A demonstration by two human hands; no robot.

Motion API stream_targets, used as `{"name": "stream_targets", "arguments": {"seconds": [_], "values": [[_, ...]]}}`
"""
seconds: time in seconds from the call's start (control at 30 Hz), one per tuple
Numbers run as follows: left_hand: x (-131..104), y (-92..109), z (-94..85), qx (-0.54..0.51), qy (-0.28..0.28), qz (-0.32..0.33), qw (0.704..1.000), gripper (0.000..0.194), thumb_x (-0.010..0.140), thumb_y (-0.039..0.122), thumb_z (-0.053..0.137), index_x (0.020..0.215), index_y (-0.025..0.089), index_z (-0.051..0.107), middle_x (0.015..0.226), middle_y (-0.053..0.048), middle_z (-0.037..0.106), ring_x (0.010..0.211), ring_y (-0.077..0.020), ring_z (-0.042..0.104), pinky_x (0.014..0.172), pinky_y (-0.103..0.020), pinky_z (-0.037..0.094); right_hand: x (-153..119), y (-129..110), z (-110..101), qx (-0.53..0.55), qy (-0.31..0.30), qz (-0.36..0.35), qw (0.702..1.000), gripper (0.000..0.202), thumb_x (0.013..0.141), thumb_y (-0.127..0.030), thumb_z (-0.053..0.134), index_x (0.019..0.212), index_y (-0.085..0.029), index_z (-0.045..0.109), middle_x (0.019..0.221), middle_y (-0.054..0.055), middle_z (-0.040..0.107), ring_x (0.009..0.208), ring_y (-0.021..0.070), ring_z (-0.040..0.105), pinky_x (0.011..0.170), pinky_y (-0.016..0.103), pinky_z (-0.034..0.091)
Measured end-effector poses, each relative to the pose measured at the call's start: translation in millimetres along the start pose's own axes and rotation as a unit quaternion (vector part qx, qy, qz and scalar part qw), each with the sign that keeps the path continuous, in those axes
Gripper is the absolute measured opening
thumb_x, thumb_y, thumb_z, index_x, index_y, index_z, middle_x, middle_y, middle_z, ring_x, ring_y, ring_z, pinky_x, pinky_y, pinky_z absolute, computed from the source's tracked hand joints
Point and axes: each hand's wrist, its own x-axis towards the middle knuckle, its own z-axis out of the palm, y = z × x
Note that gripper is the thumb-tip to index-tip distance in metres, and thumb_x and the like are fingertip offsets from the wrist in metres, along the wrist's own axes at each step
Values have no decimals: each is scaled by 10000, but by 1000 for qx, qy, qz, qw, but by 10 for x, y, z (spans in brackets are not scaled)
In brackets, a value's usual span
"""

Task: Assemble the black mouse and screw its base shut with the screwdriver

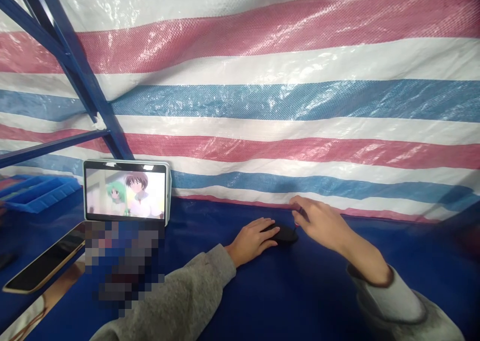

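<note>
A black, rounded object shaped like a computer mouse [287, 234] lies on the blue table. My left hand [255, 238] is closed on its left side, fingers over the top and thumb along the near edge. Just above its right end, my right hand [318, 221] is pinched, index finger bent and thumb pointing down. Below the right thumb shows a small piece of a thin tool [296, 226] with a red part, reaching down toward the black object. The fingers hide most of this tool, so its kind is unclear.
A phone [127, 191] playing a cartoon stands upright at the left; a dark-screened phone [47, 258] lies before it. A blue divided tray [41, 191] sits behind, near a blue metal frame [80, 76]. A striped plastic sheet [277, 101] closes the table's far side.
</note>
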Motion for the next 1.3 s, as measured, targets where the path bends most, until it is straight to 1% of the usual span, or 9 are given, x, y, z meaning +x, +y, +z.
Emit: {"name": "stream_targets", "arguments": {"seconds": [0.07,0.2,0.33,0.47,0.63,0.8,0.93,1.17,1.3], "values": [[-1,-2,0,-1,1,1,1000,393,972,405,499,1311,213,553,1361,-76,559,1282,-205,517,1128,-390,396,1,16,9,-12,2,1,1000,264,938,-325,385,1049,-230,605,770,45,722,754,226,676,616,288,379],[-2,-4,2,-2,1,1,1000,393,969,405,504,1308,211,555,1356,-77,563,1287,-205,511,1130,-391,392,4,39,9,-42,0,21,999,326,946,-428,378,1063,-222,602,724,54,713,715,253,675,604,303,383],[-1,-1,3,-2,0,0,1000,398,969,415,500,1313,221,549,1363,-77,557,1280,-210,519,1121,-404,404,1,36,-12,-11,-7,-16,1000,250,927,-299,404,1094,-214,571,794,50,727,774,231,677,656,296,406],[5,5,-4,-4,1,0,1000,386,973,408,494,1305,220,556,1359,-73,561,1287,-210,512,1121,-407,404,-4,23,-25,3,-25,25,999,314,951,-445,368,1005,-234,595,707,33,708,676,223,658,598,291,391],[14,12,-18,1,-3,-1,1000,391,975,408,491,1309,216,554,1355,-74,564,1281,-208,518,1124,-400,402,-4,18,-35,8,-8,1,1000,259,948,-309,348,1011,-240,589,790,31,721,760,213,667,624,282,391],[11,9,-13,2,2,1,1000,386,968,409,503,1288,204,572,1345,-77,572,1281,-208,517,1125,-391,402,-2,22,-37,3,-20,29,999,328,947,-466,374,992,-247,614,701,30,701,703,227,664,606,288,387],[10,7,-8,2,1,0,1000,388,972,410,499,1297,207,559,1349,-76,569,1277,-206,520,1120,-392,408,-1,27,-39,3,-10,12,1000,251,937,-348,402,1030,-233,605,766,40,723,733,216,667,620,282,390],[4,33,-31,-9,-7,-20,1000,373,975,399,498,1300,223,545,1364,-72,551,1289,-209,504,1113,-395,412,13,41,-17,-13,-2,38,999,426,942,-544,363,871,-238,650,659,42,690,656,226,653,575,285,365],[2,34,-27,-8,-12,-19,1000,377,978,396,494,1315,232,531,1370,-72,546,1290,-214,505,1117,-405,405,-3,24,-42,-3,4,19,1000,250,926,-331,397,958,-234,625,774,38,720,704,206,658,597,277,371]]}}
